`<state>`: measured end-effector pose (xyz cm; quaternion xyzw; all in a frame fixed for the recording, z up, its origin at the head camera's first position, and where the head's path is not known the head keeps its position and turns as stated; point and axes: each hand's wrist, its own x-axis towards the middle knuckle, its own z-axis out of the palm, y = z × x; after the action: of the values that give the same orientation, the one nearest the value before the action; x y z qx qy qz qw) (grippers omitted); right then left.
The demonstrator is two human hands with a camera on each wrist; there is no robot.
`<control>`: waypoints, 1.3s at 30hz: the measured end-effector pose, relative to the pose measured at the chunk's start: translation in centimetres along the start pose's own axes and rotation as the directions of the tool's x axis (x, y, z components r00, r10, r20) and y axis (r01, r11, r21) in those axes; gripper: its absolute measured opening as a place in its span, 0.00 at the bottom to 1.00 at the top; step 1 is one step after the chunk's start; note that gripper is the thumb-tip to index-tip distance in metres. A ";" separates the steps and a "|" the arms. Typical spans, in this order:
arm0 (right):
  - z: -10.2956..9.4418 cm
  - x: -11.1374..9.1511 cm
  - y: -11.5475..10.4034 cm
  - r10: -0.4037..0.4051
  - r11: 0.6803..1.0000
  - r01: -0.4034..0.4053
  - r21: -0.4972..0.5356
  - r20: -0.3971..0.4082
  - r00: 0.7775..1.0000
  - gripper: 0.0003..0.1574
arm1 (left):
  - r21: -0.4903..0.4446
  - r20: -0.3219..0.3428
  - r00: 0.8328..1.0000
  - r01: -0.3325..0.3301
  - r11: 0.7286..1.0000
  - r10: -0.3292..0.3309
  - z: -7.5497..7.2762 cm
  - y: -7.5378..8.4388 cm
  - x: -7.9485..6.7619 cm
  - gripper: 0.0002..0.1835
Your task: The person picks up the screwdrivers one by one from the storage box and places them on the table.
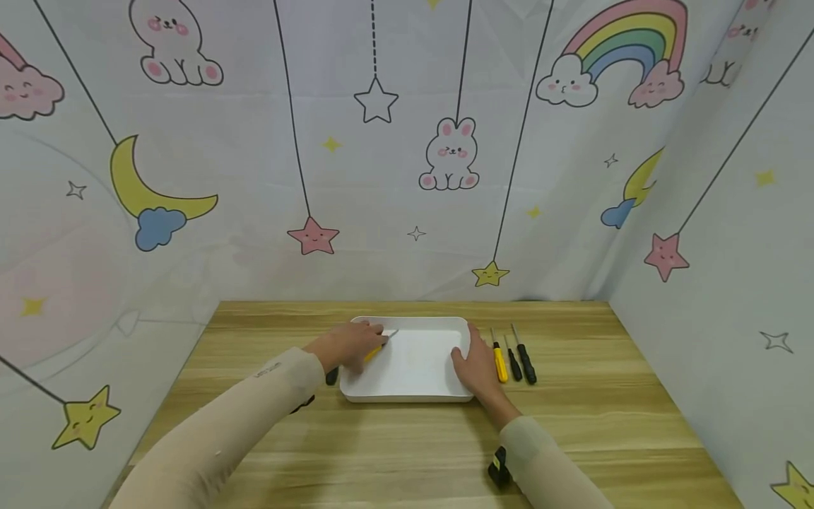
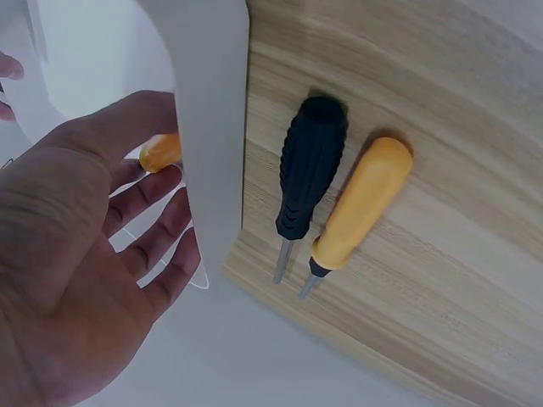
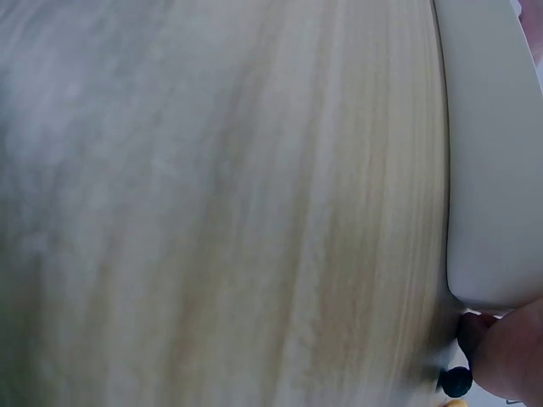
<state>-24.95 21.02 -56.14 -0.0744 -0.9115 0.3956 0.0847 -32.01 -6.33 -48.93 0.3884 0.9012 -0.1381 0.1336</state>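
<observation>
A white tray [image 1: 407, 397] sits on the wooden table. Inside its left part, my left hand [image 1: 352, 345] holds a yellow-handled screwdriver [image 1: 373, 353], whose shaft points toward the far side. The left wrist view shows the butt of that yellow handle [image 2: 161, 153] between thumb and index finger, the rest hidden by the tray wall. My right hand [image 1: 478, 364] grips the tray's right side, thumb inside and fingers over the rim. Just right of it lie a yellow screwdriver [image 1: 500, 362] and two black ones [image 1: 514, 364] [image 1: 526, 364].
Left of the tray lie a black screwdriver [image 2: 314, 161] and a yellow screwdriver [image 2: 361, 203], mostly hidden by the left arm in the head view. A patterned curtain [image 1: 381, 177] hangs behind the wooden table [image 1: 407, 452] and along its sides.
</observation>
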 end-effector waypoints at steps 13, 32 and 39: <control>-0.1 0.0 -0.2 -0.001 1.000 0.001 -0.007 0.003 1.000 0.44 | -0.020 -0.009 1.000 -0.008 1.000 0.007 0.8 -0.2 0.8 0.53; -0.4 0.0 -0.5 -0.002 1.000 0.002 0.001 -0.003 1.000 0.45 | 0.011 -0.107 0.991 -0.075 0.997 0.076 1.5 -0.6 0.8 0.53; -0.2 0.0 -0.4 0.000 1.000 0.000 0.001 0.002 1.000 0.45 | 0.078 -0.123 0.987 -0.098 0.992 0.107 1.5 -0.5 0.7 0.53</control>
<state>-24.91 20.91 -55.70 -0.0737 -0.9113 0.3963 0.0839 -32.64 -6.67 -50.52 0.4468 0.8812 -0.1384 0.0688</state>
